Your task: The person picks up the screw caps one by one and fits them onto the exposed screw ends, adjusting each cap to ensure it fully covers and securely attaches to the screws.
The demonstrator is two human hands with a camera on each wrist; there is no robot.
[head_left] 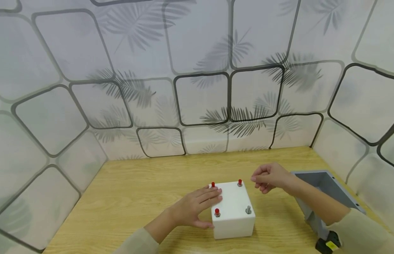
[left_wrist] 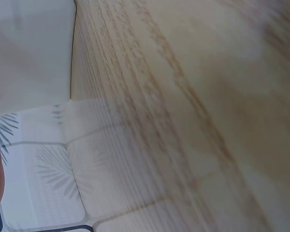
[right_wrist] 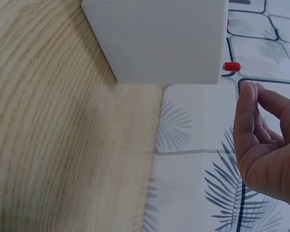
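Observation:
A white box (head_left: 233, 229) stands on the table, with an upright bolt near each top corner. Red caps cover three of these: front left (head_left: 217, 211), back left (head_left: 213, 184) and back right (head_left: 239, 182). Bare metal shows on the front-right bolt (head_left: 248, 209). My left hand (head_left: 197, 206) rests on the left part of the box top, its fingers extended and its thumb by the front left edge. Off the box's back right corner hovers my right hand (head_left: 270, 176), thumb and index tips together, near a red cap (right_wrist: 233, 66) in the right wrist view. Nothing shows between those fingertips.
A grey bin (head_left: 330, 172) sits on the wooden table (head_left: 136, 187) at the right, partly behind my right forearm. Beside that sleeve is a black piece with a yellow label (head_left: 331, 245). Patterned fabric walls (head_left: 203, 98) enclose the back and sides.

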